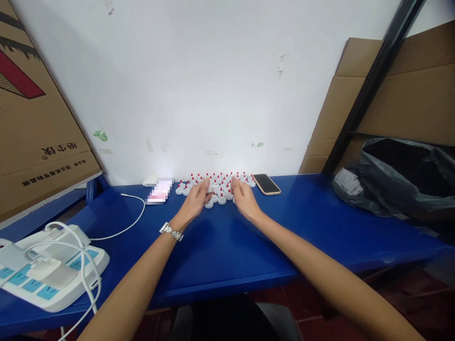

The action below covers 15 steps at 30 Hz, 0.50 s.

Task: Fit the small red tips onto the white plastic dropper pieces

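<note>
Reaches across the blue tabletop [227,260] to red-tipped white caps [222,199] clustered near the wall [213,94]. Pinches one white cap [210,188] between thumb and fingers of the left hand [196,198], at the cluster's left side; wears a silver link band [171,231] on that wrist. Curls the right hand [245,199] in at the cluster's right side; cannot tell whether grasping a cap there. Has a smartphone [266,184] lying just beside the cluster's right edge, and a white power strip [71,298] at near left.
</note>
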Motion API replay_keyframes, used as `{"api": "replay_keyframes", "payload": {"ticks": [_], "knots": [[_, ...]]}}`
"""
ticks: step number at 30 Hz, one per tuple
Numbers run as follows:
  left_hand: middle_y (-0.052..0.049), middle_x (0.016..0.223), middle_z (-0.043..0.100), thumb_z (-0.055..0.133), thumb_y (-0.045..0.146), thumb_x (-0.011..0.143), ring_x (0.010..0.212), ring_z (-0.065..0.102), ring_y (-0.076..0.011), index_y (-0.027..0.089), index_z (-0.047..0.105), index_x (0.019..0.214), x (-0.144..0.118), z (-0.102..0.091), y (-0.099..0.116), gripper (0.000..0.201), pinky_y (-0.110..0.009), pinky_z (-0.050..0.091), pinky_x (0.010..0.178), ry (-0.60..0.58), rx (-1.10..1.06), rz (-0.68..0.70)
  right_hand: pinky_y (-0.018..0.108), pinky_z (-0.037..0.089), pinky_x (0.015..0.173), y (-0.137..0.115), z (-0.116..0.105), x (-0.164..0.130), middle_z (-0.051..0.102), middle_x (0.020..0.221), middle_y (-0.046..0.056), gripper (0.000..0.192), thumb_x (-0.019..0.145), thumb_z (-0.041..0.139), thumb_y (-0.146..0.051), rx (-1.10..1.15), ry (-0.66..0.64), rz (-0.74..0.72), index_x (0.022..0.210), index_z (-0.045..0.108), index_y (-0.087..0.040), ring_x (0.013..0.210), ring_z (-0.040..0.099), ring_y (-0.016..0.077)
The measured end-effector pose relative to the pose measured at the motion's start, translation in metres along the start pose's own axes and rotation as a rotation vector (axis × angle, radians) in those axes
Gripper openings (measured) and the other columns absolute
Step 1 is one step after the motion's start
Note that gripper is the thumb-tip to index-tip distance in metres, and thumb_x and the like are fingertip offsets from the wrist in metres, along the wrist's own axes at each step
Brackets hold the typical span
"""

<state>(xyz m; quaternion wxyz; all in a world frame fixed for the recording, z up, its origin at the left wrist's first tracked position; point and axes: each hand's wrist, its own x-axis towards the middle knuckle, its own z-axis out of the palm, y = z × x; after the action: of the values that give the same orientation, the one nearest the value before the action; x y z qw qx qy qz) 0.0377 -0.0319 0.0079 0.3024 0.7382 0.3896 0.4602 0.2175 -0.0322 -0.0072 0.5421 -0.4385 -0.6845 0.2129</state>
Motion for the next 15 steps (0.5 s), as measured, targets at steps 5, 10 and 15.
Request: {"api": "replay_keyframes", "payload": {"ticks": [5, 10, 15], "knots": [[0.001, 0.075, 0.054, 0.048, 0.055, 0.093, 0.068, 0.052, -0.0135, 0.020, 0.054, 0.093, 0.001, -0.020, -0.011, 0.035, -0.026, 0.042, 0.062, 0.083, 0.141, 0.059, 0.027, 0.032, 0.059, 0.016, -0.007, 0.003, 0.050, 0.061, -0.002, 0.038, 0.096, 0.042, -0.042, -0.183, -0.215, -0.032, 0.066, 0.044, -0.020, 0.059, 0.044, 0.0127], [-0.004, 0.100, 0.064, 0.060, 0.049, 0.086, 0.081, 0.062, -0.0160, 0.021, 0.056, 0.108, -0.001, -0.016, -0.021, 0.036, -0.028, 0.048, 0.066, -0.056, 0.269, 0.091, 0.027, 0.032, 0.062, 0.019, -0.003, -0.002, 0.059, 0.065, -0.001, 0.017, 0.086, 0.057, -0.028, -0.399, -0.393, -0.129, 0.071, 0.060, -0.019, 0.061, 0.049, 0.0124], [-0.003, 0.099, 0.067, 0.065, 0.043, 0.083, 0.084, 0.062, -0.0171, 0.021, 0.060, 0.103, -0.001, -0.016, -0.024, 0.030, -0.030, 0.048, 0.071, -0.116, 0.333, 0.110, 0.027, 0.035, 0.067, 0.020, -0.007, 0.000, 0.064, 0.069, -0.001, 0.011, 0.083, 0.061, -0.027, -0.418, -0.431, -0.135, 0.077, 0.067, -0.019, 0.065, 0.054, 0.0129]]}}
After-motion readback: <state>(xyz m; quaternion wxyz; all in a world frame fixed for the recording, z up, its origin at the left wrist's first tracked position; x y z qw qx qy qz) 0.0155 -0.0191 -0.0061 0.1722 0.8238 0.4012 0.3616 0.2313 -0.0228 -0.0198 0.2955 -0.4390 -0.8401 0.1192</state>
